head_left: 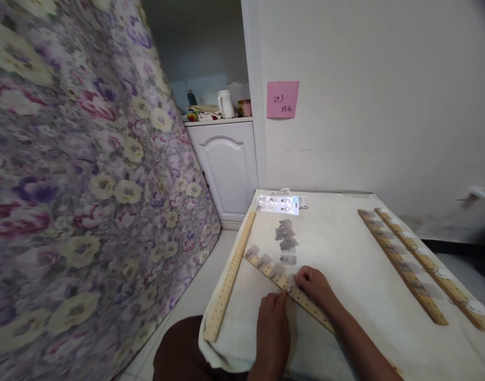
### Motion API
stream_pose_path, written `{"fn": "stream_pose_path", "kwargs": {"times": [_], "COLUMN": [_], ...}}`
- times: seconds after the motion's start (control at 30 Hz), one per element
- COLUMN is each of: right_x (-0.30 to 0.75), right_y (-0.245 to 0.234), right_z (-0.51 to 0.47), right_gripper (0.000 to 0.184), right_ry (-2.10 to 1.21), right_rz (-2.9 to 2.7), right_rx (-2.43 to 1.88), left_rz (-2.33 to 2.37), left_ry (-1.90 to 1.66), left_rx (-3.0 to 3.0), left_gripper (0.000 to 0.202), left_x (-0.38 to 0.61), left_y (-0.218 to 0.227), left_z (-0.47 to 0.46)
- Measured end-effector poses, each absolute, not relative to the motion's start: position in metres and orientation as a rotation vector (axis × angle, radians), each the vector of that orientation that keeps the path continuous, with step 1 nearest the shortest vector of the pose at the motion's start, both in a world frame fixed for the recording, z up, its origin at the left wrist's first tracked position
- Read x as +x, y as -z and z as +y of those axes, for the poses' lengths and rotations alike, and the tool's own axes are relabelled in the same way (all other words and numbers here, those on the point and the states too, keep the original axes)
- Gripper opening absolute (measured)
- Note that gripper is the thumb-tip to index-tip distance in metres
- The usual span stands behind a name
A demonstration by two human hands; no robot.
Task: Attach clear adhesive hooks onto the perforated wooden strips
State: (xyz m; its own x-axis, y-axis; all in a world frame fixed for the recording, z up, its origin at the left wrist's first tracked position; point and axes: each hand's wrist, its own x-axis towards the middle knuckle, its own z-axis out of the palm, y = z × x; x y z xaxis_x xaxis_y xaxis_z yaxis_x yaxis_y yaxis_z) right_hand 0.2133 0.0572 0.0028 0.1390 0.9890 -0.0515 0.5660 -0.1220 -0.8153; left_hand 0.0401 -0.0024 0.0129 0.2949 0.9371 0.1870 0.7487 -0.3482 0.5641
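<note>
A wooden strip with drilled holes (308,303) slants across the near part of the covered table. Along its far half sit several small metal hooks (273,275), each with a grey translucent tab beside it. My left hand (273,320) lies at the strip's near edge, fingers curled together, fingertips by the last metal hook (289,288). On the strip's far side my right hand (311,283) is closed in a pinch near that same hook. Whatever either hand's fingertips hold is hidden or too small to name.
Loose grey tabs (289,244) lie beyond the strip, with clear plastic packaging (277,205) behind them. Another perforated strip (229,280) runs along the table's left edge. Two fitted strips, one inner (401,264) and one outer (432,262), lie at right. A floral curtain (107,174) hangs left.
</note>
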Motion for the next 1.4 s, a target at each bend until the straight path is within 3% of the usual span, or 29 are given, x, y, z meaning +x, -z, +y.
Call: {"fn": "stream_pose_path", "kwargs": {"times": [1.4], "right_x": [0.2115], "right_y": [-0.0018], "right_z": [0.0581], "right_gripper": [0.024], "right_ry": [-0.800], "right_rz": [-1.468], "right_rx": [-1.783], "left_rz": [1.622], "left_ry": [-0.578], "left_rx": [2.348], "left_gripper": [0.047], "left_x": [0.0431], "left_y": [-0.0079], "left_z": [-0.0025]}}
